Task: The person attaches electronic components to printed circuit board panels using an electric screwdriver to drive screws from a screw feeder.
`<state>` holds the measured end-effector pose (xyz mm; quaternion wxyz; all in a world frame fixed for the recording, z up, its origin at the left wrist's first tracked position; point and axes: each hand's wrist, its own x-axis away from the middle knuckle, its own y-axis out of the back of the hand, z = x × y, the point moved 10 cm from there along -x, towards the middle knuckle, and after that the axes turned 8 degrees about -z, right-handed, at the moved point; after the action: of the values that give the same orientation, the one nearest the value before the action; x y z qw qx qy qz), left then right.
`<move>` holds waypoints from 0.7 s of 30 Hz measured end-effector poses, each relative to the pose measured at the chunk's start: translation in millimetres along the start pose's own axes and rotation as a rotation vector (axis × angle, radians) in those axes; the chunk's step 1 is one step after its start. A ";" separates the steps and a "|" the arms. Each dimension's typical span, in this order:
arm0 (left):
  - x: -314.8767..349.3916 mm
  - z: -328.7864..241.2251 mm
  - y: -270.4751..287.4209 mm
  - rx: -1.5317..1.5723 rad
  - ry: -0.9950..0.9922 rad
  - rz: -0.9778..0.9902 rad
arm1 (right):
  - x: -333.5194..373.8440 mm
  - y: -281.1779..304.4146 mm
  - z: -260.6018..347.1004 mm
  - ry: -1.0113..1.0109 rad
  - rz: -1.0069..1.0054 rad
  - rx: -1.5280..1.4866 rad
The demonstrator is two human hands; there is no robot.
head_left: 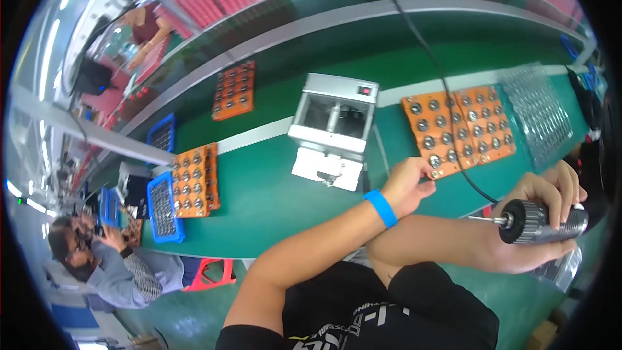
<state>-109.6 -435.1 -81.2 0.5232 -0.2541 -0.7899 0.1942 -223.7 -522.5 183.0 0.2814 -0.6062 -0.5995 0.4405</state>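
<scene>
My left hand, with a blue wristband, is at the near-left corner of an orange tray. Its thumb and fingers pinch that corner. Rows of round metal parts sit in the tray, and a second orange tray with similar parts adjoins it on the right. At the right, my right hand grips a dark electric screwdriver. The screwdriver lies nearly level, its thin bit pointing left, and a black cable runs up across the trays.
A grey metal machine stands mid-bench. Clear plastic blister trays lie right of the orange trays. Leftward are stacked orange trays and blue bins. Another orange tray lies farther back. A co-worker sits at the left; another person works beyond.
</scene>
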 end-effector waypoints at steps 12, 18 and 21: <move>3.0 -18.1 -19.1 -0.249 -0.272 -0.069 | -1.7 -3.3 12.8 0.103 0.019 0.128; 8.9 -42.4 -16.7 -0.212 -0.452 -0.003 | 4.0 -4.2 -1.0 0.041 0.004 0.124; 32.5 -49.1 -18.1 -0.246 -0.502 0.052 | 4.8 -10.0 -0.5 0.046 0.021 0.159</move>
<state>-78.2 -427.8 -28.6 0.2711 -0.2796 -0.9057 0.1673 -228.5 -516.5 191.1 0.3378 -0.5983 -0.5496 0.4754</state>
